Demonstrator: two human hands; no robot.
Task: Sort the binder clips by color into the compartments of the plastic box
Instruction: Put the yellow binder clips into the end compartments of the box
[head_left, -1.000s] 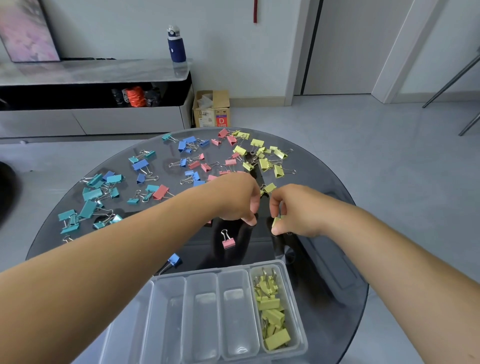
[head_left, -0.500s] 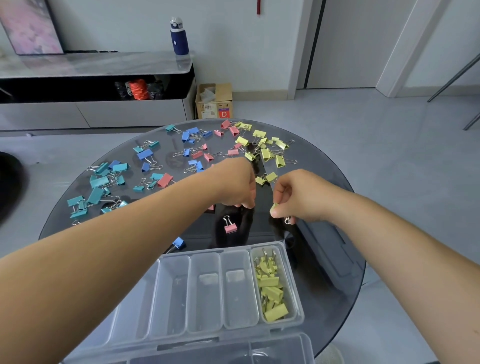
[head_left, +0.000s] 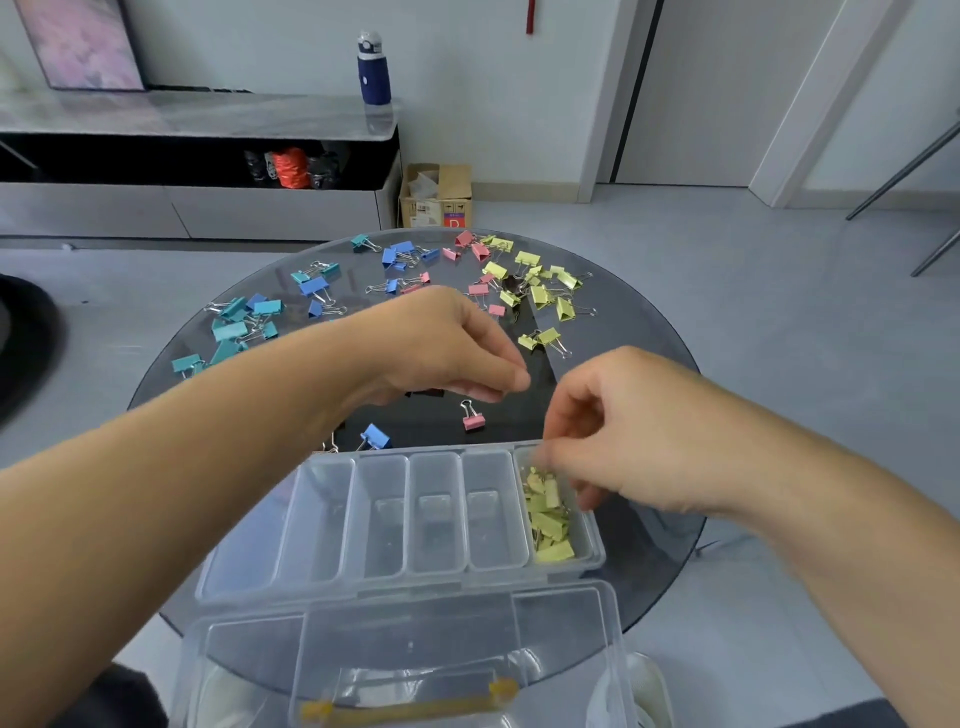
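The clear plastic box (head_left: 405, 453) stands open at the near edge of the round glass table (head_left: 654, 566). Its rightmost compartment holds several yellow clips (head_left: 553, 527); the other compartments hold nothing. My right hand (head_left: 628, 431) hovers over that compartment with fingers spread downward and blurred, and I see no clip in them. My left hand (head_left: 447, 348) hangs above the table's middle, fingertips drawn together with nothing visible between them. A pink clip (head_left: 471, 418) and a blue clip (head_left: 376, 436) lie just beyond the box.
Loose clips cover the far half of the table: teal ones (head_left: 234, 327) at the left, blue (head_left: 400, 254) and pink (head_left: 478, 288) in the middle, yellow (head_left: 543, 293) at the right. The box's lid (head_left: 410, 649) lies open toward me. A cardboard box (head_left: 436, 200) sits on the floor beyond.
My right hand carried a yellow clip from the table back over the rightmost compartment and its fingers have spread. My left hand lifted slightly and stayed near the middle.
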